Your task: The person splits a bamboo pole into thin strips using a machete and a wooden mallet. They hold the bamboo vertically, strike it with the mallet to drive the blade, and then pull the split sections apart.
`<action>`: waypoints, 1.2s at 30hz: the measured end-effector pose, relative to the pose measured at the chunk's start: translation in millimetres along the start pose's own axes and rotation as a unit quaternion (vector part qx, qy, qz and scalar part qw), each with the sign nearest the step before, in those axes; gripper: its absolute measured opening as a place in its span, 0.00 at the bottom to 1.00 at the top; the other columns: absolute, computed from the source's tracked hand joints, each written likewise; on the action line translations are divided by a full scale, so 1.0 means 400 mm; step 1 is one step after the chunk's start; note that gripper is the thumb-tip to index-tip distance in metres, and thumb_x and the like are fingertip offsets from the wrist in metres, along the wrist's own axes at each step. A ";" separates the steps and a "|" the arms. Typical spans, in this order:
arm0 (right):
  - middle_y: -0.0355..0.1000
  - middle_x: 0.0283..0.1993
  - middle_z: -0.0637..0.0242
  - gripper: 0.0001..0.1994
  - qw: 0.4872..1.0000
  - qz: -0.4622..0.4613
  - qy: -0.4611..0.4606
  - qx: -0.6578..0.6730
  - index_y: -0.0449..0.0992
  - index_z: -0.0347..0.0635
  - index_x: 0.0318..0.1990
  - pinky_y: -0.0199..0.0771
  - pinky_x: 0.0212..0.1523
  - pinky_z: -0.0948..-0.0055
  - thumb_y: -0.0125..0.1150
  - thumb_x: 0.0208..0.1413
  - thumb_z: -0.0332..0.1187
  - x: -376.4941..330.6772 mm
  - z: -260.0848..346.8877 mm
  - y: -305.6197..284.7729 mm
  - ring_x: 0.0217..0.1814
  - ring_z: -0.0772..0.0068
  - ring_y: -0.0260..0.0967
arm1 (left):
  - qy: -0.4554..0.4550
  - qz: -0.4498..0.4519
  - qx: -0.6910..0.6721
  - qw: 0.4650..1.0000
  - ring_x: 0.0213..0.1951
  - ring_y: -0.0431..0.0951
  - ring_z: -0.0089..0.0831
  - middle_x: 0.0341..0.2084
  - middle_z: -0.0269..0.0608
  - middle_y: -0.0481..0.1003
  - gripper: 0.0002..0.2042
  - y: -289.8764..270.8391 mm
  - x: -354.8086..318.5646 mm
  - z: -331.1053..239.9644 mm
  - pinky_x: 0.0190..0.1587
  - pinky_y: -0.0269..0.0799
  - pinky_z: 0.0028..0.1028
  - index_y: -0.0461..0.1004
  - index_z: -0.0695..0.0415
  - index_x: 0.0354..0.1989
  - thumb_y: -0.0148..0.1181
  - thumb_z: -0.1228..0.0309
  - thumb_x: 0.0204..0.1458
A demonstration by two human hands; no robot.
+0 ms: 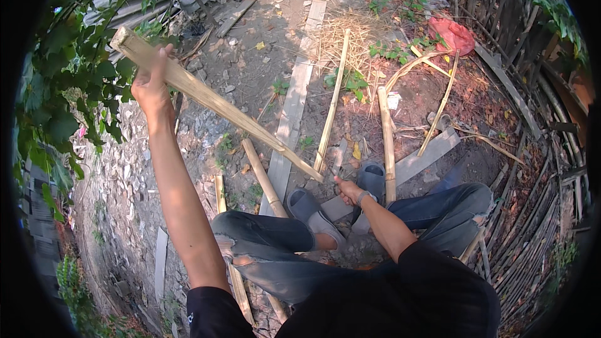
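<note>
Raised at the left, my left hand [152, 84] is closed round the thick end of a long split bamboo pole [213, 100]. The pole slants down to the right and narrows to a tip near my feet. My right hand [349, 191], low between my knees, grips the handle of a knife [339, 158]. Its short grey blade points up and away from me, close to the pole's tip. Whether blade and tip touch, I cannot tell. Another bamboo pole [263, 178] lies by my left shoe, and a bamboo piece [386, 138] stands out beyond my right shoe.
Flat grey boards [293, 112] lie on the dirt ahead. Farther off are a straw heap [344, 44], a split bamboo strip [333, 100] and a red plastic bag [451, 36]. A stick fence [519, 238] curves along the right; leafy vines [62, 81] hang at the left.
</note>
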State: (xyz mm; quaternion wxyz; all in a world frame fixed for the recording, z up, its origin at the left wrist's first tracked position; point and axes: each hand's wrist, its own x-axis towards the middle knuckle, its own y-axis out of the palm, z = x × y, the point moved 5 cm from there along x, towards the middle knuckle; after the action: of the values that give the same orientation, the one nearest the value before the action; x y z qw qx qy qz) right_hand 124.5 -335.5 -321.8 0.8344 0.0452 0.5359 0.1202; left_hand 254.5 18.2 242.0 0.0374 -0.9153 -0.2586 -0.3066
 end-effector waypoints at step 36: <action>0.71 0.23 0.68 0.15 0.739 -0.118 -0.655 -0.105 0.76 0.36 0.32 0.68 0.28 0.72 0.76 0.50 0.37 -0.797 0.367 0.285 0.24 0.80 0.64 | 0.158 0.013 0.059 0.986 0.27 0.69 0.11 0.26 0.26 0.77 0.16 0.072 -0.312 -0.290 0.30 0.64 0.16 0.83 0.63 0.46 0.69 0.62 0.59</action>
State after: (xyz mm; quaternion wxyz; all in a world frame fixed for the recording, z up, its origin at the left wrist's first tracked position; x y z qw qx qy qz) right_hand 113.5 -296.7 45.1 0.9866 -0.0385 -0.1578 0.0165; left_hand 121.4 -89.3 266.3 0.1361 -0.8547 -0.2550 -0.4311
